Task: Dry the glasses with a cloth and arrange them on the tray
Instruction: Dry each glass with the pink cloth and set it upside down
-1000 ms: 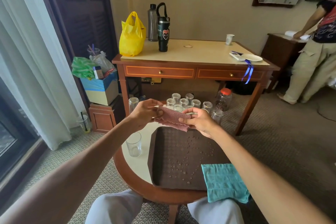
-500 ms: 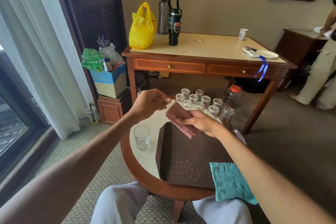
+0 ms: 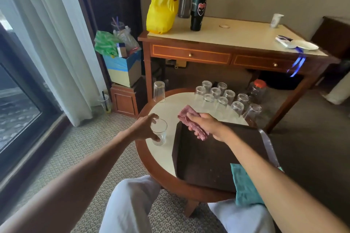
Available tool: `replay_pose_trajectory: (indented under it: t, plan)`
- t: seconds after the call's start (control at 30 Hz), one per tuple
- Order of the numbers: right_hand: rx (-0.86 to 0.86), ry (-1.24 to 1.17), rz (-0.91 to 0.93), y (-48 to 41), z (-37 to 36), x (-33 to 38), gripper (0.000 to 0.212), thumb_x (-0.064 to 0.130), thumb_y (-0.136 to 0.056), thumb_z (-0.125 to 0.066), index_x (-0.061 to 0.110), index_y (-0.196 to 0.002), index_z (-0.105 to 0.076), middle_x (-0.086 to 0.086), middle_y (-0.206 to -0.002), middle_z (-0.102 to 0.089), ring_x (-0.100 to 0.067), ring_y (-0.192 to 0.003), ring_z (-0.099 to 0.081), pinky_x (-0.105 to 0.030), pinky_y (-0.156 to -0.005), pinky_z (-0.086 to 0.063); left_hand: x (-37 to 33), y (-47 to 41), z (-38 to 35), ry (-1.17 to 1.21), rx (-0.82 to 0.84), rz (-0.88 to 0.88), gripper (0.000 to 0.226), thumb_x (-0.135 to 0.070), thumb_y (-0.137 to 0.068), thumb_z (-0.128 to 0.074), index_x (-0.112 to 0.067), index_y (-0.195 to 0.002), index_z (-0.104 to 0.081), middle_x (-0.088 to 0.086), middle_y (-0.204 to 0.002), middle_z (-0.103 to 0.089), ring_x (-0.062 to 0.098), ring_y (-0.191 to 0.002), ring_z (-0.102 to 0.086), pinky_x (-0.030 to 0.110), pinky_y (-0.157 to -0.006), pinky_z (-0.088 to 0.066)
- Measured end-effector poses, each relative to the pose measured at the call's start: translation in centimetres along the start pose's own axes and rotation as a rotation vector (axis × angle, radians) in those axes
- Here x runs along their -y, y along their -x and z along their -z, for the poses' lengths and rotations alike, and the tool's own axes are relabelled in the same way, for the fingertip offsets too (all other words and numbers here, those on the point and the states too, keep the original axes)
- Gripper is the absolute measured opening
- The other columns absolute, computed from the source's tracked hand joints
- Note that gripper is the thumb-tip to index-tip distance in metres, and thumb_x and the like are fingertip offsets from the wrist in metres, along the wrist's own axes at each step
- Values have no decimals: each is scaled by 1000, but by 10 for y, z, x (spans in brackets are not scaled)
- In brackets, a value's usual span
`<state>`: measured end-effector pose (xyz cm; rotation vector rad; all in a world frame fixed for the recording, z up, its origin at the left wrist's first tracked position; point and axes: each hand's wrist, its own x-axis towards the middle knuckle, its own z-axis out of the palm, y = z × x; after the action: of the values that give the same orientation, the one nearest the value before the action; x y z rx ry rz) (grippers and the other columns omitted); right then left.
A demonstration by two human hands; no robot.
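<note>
My left hand (image 3: 144,127) wraps around an upright clear glass (image 3: 160,134) standing on the round table (image 3: 166,159), left of the dark brown tray (image 3: 206,164). Thumb and fingers touch its rim and side. My right hand (image 3: 208,126) hovers over the tray's far left corner, shut on a pink checked cloth (image 3: 189,117). Several glasses (image 3: 219,98) stand upside down in a cluster at the table's far side. One more inverted glass (image 3: 159,91) stands apart at the far left edge. Water drops dot the tray.
A teal cloth (image 3: 244,185) drapes over the tray's near right corner. Behind stands a wooden desk (image 3: 227,43) with a yellow bag (image 3: 162,7) and bottles. A red-lidded jar (image 3: 257,91) sits on the floor. Boxes and a curtain are at the left.
My left hand let go of the pink cloth and dropped left onto the upright glass. The right hand kept the cloth, staying above the tray corner. The camera swung left and down.
</note>
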<state>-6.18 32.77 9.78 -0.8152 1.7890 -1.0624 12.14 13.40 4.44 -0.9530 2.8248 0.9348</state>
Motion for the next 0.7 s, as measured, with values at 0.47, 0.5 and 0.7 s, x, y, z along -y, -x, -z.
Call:
replay_pose_trajectory:
  t: [0.47, 0.5, 0.7]
  plan:
    - [-40, 70, 43, 8, 6, 20, 48, 56, -95, -57, 8, -99, -65, 0, -59, -55, -10, -41, -40, -21, -39, -32, -69, 8, 32, 62, -152, -377, 74, -19, -65, -97, -18, -128, -58, 3, -124, -69, 15, -109, -64, 25, -84, -54]
    - [-35, 125, 36, 13, 9, 22, 51, 57, -95, -57, 6, -99, -67, 0, -60, -57, -9, -40, -41, -20, -37, -31, -77, 9, 36, 34, -141, -402, 74, -19, -66, -96, -17, -129, -59, 4, -125, -69, 13, -108, -63, 23, -83, -52]
    - [78, 260, -13, 40, 35, 30, 33, 37, -103, -53, 9, -112, -67, -10, -88, -75, -14, -47, -57, -21, -38, -43, -131, 16, 58, -115, -30, -511, 75, -23, -69, -95, -24, -136, -62, -3, -137, -63, 10, -115, -60, 24, -85, -55]
